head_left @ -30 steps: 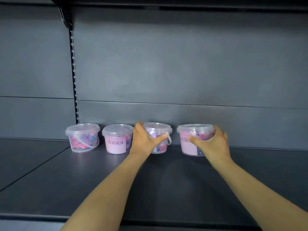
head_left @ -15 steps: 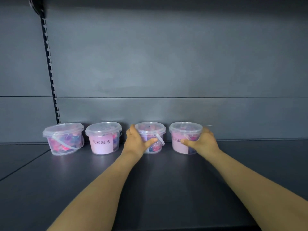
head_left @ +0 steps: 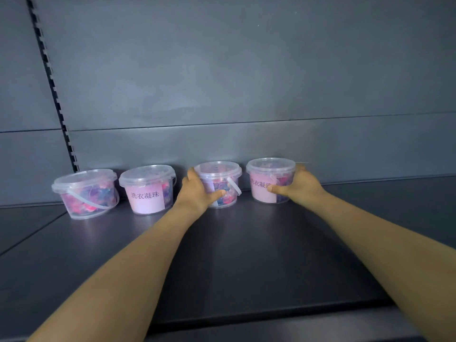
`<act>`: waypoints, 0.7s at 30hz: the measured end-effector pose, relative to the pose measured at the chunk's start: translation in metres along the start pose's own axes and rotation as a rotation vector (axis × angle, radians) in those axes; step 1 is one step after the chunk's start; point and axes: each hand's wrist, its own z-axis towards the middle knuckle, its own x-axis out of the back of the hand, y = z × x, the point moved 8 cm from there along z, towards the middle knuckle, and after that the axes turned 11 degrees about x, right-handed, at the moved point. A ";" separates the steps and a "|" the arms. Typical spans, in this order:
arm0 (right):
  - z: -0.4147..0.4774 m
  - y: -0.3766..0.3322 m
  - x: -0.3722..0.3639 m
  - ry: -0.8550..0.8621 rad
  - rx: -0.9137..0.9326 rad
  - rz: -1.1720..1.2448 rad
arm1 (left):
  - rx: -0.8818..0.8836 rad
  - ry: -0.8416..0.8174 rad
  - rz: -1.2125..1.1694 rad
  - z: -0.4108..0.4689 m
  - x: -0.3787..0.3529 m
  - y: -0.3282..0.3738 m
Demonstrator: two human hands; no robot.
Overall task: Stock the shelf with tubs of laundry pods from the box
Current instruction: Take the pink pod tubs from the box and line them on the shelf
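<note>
Several clear lidded tubs of pink and blue laundry pods stand in a row at the back of the dark shelf (head_left: pixel 246 255). My left hand (head_left: pixel 197 193) grips the third tub (head_left: pixel 222 174) from its left side, thumb across the front. My right hand (head_left: pixel 299 188) grips the rightmost tub (head_left: pixel 266 178) from its right side, thumb on its pink label. Left of them stand a tub with a pink label (head_left: pixel 146 188) and the leftmost tub (head_left: pixel 86 193), its handle hanging in front. The box is out of view.
The grey back panel (head_left: pixel 246 82) rises right behind the tubs. A slotted upright (head_left: pixel 53 87) runs down the panel at the left. A seam in the shelf surface lies at the far left. Bare shelf stretches to the right of the row and in front of it.
The view has shifted and come closer to the shelf. Both hands keep hold of their tubs, which now sit against the back panel in line with the other two.
</note>
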 end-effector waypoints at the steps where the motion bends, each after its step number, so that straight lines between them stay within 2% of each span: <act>1: -0.001 -0.002 0.001 -0.037 0.022 -0.073 | -0.011 -0.014 0.062 -0.001 0.002 -0.001; 9: -0.029 -0.033 0.033 -0.338 0.123 -0.516 | -0.179 -0.003 0.533 -0.031 0.052 0.012; 13: -0.054 -0.062 0.055 -0.421 0.205 -0.613 | -0.299 -0.001 0.830 -0.068 0.082 0.026; 21: -0.133 -0.121 0.099 -0.438 0.352 -0.706 | -0.262 0.067 0.934 -0.169 0.137 0.056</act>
